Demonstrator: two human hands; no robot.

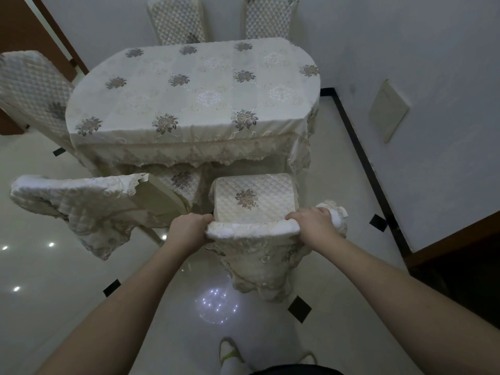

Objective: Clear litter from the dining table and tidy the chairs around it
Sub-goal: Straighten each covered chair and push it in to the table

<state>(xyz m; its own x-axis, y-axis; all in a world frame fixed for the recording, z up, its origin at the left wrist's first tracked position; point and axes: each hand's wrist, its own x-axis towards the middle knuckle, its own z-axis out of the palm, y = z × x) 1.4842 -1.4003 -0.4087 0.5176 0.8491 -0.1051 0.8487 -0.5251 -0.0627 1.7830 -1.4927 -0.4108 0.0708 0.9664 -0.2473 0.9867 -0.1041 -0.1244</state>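
Note:
The dining table (189, 93) wears a cream cloth with grey flower motifs, and I see nothing lying on its top. Right in front of me stands a chair (253, 197) in a quilted cream cover, its seat partly under the table's near edge. My left hand (190, 230) grips the left end of its backrest top. My right hand (313, 220) grips the right end of the same backrest.
A second covered chair (81, 201) stands to the left, turned at an angle, its seat tucked under the table. Another chair (32, 87) is at the table's left end and two chairs (178, 20) at the far side. A wall with black skirting (359, 142) runs along the right.

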